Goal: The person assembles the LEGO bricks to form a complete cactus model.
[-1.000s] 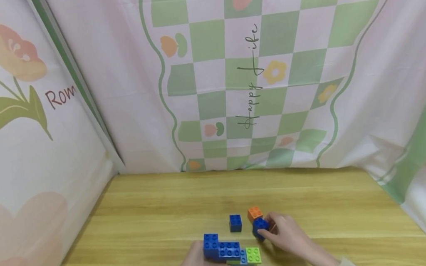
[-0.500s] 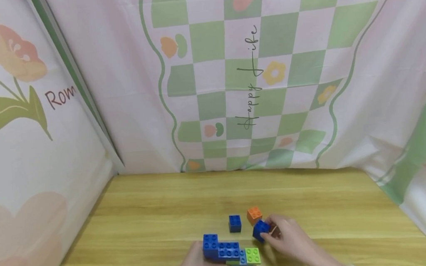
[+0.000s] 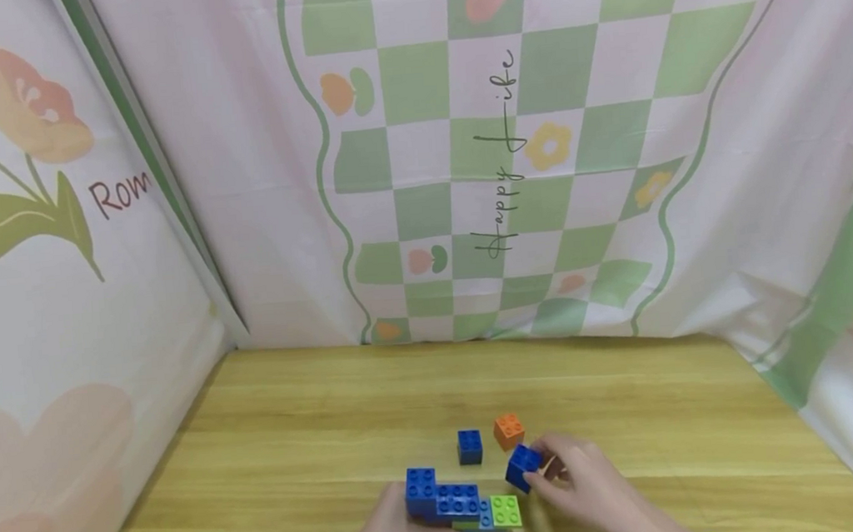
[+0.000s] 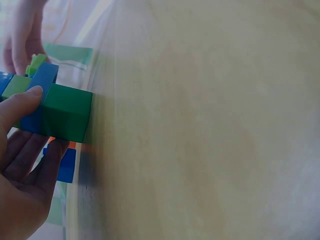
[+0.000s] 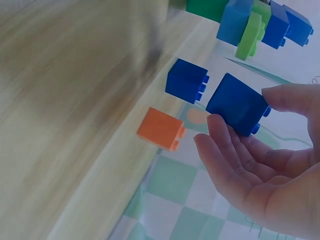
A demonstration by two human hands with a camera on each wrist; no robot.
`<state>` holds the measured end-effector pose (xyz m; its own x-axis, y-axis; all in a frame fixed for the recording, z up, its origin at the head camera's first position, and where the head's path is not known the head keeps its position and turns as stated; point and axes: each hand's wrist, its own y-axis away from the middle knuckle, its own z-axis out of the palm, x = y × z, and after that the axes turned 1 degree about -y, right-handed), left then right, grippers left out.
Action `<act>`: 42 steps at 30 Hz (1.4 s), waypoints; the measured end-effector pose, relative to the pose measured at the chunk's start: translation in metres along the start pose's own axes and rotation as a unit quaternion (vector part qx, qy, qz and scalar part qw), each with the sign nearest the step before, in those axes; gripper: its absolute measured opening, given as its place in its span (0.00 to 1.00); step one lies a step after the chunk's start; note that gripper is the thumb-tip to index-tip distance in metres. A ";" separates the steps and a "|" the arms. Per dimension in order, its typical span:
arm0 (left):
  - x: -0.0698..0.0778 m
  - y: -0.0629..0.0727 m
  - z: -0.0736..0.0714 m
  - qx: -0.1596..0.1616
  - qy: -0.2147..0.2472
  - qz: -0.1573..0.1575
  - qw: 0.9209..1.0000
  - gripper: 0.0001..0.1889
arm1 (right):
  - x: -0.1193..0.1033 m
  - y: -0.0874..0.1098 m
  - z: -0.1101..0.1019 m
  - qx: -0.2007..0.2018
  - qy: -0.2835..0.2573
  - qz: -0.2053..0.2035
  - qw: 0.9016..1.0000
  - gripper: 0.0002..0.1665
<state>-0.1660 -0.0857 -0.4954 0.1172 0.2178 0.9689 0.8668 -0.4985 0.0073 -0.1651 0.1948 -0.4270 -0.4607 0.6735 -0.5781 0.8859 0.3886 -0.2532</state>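
Note:
My left hand [image 3: 395, 529] grips a stack of toy bricks [image 3: 459, 504] with dark blue, lighter blue and lime green pieces. In the left wrist view its green bottom brick [image 4: 67, 112] shows, with the thumb pressed on the stack's side. My right hand [image 3: 582, 475] pinches a dark blue brick [image 5: 239, 105] between thumb and fingers; the right wrist view shows it off the table and tilted. Just beyond it an orange brick [image 3: 510, 431] sits on the table. Left of the orange one stands another blue brick [image 3: 470, 447], studs up.
The wooden table [image 3: 318, 416] ends at a hanging curtain [image 3: 418, 154] with green checks at the back. A printed cloth panel [image 3: 48, 329] borders the left side, and more cloth [image 3: 837, 325] hangs at the right.
My right hand has drawn the blue brick slightly toward me, away from the orange brick, so a gap now shows between them. The left hand and its stack have stayed nearly still.

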 end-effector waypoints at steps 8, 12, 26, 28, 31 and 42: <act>0.000 0.000 0.000 -0.001 -0.002 0.001 1.000 0.30 | -0.009 0.004 -0.007 -0.008 -0.002 0.012 1.000 0.12; 0.002 0.001 0.000 -0.002 -0.003 0.008 1.000 0.29 | -0.011 0.006 -0.011 -0.037 -0.025 0.025 0.999 0.14; -0.001 0.001 0.001 0.007 -0.010 0.013 1.000 0.31 | -0.016 0.012 -0.016 -0.091 -0.040 0.019 0.995 0.17; -0.001 0.001 0.001 0.009 -0.012 0.016 1.000 0.30 | -0.016 0.012 -0.016 -0.097 -0.040 0.022 0.994 0.17; -0.001 0.001 0.001 0.009 -0.015 0.016 1.000 0.29 | -0.016 0.014 -0.016 -0.104 -0.041 0.023 0.993 0.17; -0.001 0.000 0.000 0.007 -0.016 0.003 1.000 0.29 | -0.015 0.016 -0.015 -0.095 -0.029 -0.036 0.994 0.18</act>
<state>-0.1664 -0.0858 -0.4958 0.1371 0.2428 0.9603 0.8733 -0.4873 -0.0015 -0.1452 0.2000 -0.4108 -0.5136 0.6051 -0.6083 0.8221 0.5501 -0.1469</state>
